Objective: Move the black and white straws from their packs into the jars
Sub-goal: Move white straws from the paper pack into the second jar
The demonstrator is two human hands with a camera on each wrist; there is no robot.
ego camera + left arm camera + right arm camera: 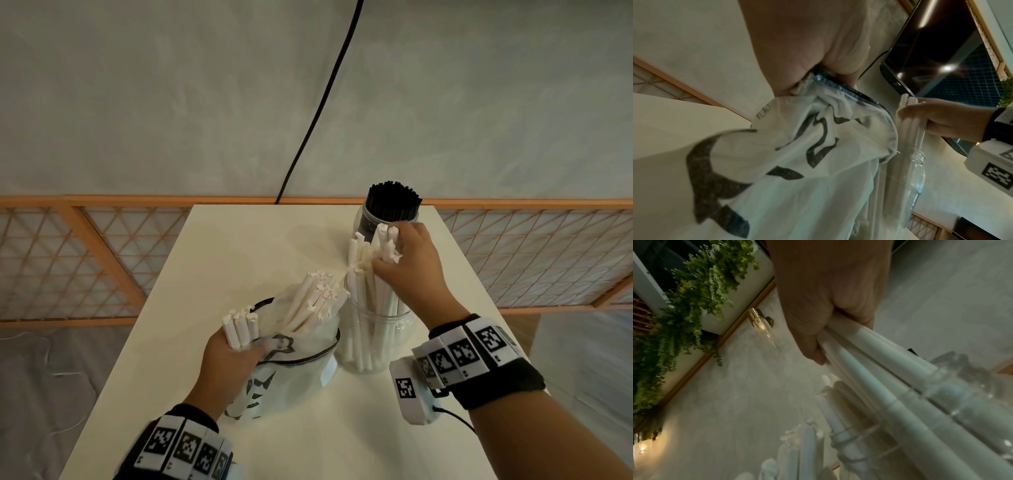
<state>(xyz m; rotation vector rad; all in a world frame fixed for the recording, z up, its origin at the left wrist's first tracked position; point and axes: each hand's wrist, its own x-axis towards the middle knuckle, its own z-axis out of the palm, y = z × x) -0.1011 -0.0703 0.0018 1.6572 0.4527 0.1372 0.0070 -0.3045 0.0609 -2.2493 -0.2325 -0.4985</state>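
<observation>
Right hand (407, 263) grips a bunch of white straws (373, 284) standing in the near jar (373, 342); left hand (233, 359) clutches a few more plus the rim of the pack (294, 353), just left of the jar. Black straws (394, 202) fill the far jar. Risk: jar is crowded, so a hard push could tip it or splay straws onto the table (239, 240). Pack's black print isn't legible; no brand readable.
</observation>
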